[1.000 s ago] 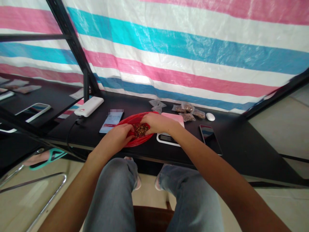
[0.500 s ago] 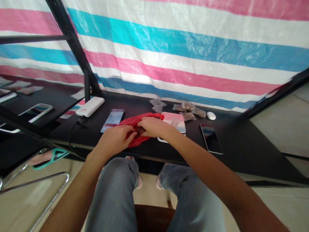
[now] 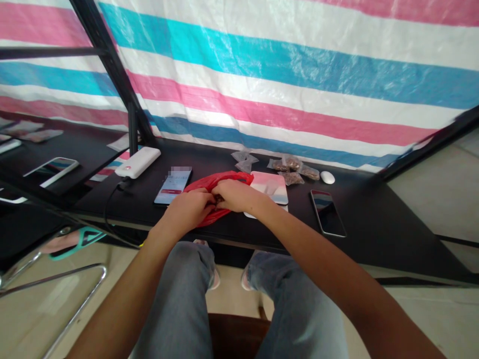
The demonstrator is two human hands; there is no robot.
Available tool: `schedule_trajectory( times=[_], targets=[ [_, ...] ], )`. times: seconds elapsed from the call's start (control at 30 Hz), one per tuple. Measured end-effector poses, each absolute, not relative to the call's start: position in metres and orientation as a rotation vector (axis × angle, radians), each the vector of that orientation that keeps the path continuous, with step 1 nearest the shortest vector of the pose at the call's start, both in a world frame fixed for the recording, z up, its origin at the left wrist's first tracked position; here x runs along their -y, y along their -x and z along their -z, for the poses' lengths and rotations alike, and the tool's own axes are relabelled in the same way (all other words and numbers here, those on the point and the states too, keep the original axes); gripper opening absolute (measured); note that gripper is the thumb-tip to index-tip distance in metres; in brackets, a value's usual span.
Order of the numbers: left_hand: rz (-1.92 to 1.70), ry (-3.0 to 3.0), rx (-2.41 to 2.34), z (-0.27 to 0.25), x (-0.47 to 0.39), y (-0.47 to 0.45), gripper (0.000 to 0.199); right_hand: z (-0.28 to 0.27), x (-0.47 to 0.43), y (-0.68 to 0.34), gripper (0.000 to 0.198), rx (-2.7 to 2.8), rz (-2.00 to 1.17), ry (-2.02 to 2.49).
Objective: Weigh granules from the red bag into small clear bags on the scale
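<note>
A crumpled red plastic bag lies at the table's front edge, its mouth open around small dark brown pieces. Both hands meet in that opening. My left hand comes in from the left with bent fingers drawn together at the pieces. From the right, my right hand reaches over the bag, fingers curled down and closed among the pieces. The fingertips are largely hidden, so what each pinches cannot be made out. Partly under the bag's right side sits a pink-and-white flat pad or tray, with a small clear packet on it.
Several filled clear packets lie behind the pad, near clear bags and a white mouse-shaped object. Phones flank the hands, one lit, one dark. A white power bank with a black cable stands left, by a black frame post.
My left hand's thumb and fingers have drawn closer together and moved slightly right, nearer the right hand. My right hand stays in the bag almost unmoved. The view has shifted slightly.
</note>
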State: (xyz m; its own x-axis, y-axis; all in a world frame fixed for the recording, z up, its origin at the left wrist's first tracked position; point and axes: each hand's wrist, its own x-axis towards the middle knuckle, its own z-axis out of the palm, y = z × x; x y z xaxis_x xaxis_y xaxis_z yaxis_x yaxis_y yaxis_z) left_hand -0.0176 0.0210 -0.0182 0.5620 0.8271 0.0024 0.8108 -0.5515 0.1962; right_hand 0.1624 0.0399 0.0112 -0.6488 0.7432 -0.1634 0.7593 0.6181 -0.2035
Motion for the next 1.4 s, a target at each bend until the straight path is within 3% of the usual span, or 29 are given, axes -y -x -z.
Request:
schedule_trajectory(
  times=[1.0, 1.2, 1.4],
  targets=[
    [-0.060, -2.671, -1.436, 0.012, -0.023, 0.010, 0.030, -0.018, -0.043, -0.176, 0.024, -2.798, 0.417, -1.487],
    [-0.187, -2.712, -1.283, 0.018, -0.033, 0.011, 0.041, -0.039, -0.032, -0.189, 0.023, -2.901, 0.450, -1.550],
    [-0.147, -2.671, -1.220, 0.022, -0.041, 0.010, 0.035, -0.081, -0.005, -0.224, 0.022, -2.993, 0.470, -1.722]
  ],
)
